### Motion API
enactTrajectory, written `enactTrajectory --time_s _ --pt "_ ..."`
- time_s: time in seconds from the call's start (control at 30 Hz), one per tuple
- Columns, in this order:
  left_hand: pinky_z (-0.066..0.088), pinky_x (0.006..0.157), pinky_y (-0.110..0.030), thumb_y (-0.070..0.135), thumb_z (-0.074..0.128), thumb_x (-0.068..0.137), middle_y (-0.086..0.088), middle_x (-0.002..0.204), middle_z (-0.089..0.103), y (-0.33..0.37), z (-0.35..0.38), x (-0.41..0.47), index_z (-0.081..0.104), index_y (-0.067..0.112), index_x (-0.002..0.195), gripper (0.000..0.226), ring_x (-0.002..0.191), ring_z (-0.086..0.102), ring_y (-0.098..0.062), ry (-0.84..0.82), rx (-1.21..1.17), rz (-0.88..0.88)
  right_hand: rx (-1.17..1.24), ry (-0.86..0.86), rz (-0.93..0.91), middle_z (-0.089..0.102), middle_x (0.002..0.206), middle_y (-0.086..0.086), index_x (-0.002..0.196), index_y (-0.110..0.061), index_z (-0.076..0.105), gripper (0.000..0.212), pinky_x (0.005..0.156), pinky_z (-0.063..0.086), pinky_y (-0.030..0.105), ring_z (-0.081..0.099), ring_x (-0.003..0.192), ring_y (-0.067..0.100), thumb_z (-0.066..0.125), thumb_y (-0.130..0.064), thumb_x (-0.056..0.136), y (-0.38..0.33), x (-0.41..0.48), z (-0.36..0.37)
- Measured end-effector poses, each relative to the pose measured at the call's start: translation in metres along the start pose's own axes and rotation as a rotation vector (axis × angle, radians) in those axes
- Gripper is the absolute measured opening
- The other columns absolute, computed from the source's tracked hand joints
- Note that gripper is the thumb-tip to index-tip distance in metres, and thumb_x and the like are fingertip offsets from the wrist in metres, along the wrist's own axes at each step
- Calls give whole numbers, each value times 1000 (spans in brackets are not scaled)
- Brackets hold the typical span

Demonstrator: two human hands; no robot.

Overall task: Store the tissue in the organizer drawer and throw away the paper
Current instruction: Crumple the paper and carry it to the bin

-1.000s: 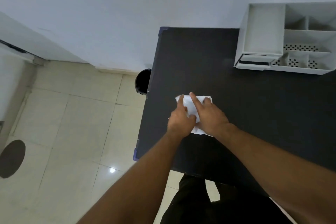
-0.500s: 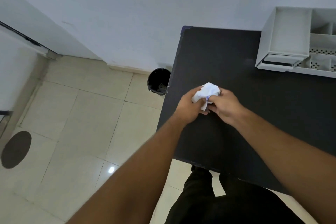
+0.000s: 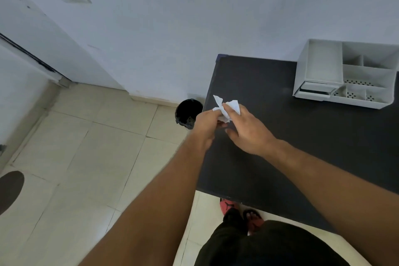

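Observation:
A crumpled white paper [image 3: 226, 107] is held up above the left edge of the black table [image 3: 302, 136]. My left hand [image 3: 208, 124] grips it from the left and my right hand [image 3: 248, 131] pinches it from the right with thumb and forefinger. A black bin [image 3: 187, 113] stands on the floor just left of the table, below and left of the paper. The white organizer [image 3: 345, 77] sits at the table's back right, its small drawer [image 3: 316, 89] slightly pulled out. No tissue is visible.
Beige floor tiles [image 3: 97, 157] spread to the left. A white wall [image 3: 194, 17] runs behind the table. My feet in red sandals [image 3: 241, 211] stand at the table's near edge. A dark round patch [image 3: 9, 190] marks the floor at far left.
The paper lay flat on the table under both hands a second ago. It has since been crumpled and lifted, and both hands have moved it left toward the table edge near the bin.

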State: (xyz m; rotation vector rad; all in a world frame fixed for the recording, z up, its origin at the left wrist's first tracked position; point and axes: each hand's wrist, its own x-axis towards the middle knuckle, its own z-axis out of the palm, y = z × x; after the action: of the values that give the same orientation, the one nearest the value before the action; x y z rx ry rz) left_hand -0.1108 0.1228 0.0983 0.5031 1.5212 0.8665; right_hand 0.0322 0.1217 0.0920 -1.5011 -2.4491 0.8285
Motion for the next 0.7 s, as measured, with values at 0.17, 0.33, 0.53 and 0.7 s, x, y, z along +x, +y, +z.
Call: enactTrajectory --time_s 0.17,0.33,0.53,0.7 --pt "35 91 -44 31 43 96 0 90 72 -7 -3 -27 69 14 100 32 82 64 -13 -19 19 -52 22 33 64 65 102 8 126 -13 63 46 70 46 32 65 94 27 37 -45 107 -8 -11 -18" --pt "35 91 -44 18 45 104 4 97 74 -22 -8 -65 71 20 104 26 94 63 -12 -59 7 7 378 71 116 71 86 -3 97 -21 76 26 65 46 24 64 77 14 52 -27 105 -13 -28 -30" --pt "46 95 -42 36 75 88 0 117 74 -39 -47 -103 67 20 126 41 114 65 -23 80 -43 140 814 -21 209 63 125 2 142 -30 45 65 68 57 19 68 104 19 78 -16 88 -57 -33 -21" --pt "56 79 -29 39 74 84 3 115 71 -43 -83 -121 67 19 123 44 107 66 -22 101 -22 164 840 -144 259 69 115 6 121 -18 62 29 74 64 28 72 91 17 72 -20 94 -99 -35 10"
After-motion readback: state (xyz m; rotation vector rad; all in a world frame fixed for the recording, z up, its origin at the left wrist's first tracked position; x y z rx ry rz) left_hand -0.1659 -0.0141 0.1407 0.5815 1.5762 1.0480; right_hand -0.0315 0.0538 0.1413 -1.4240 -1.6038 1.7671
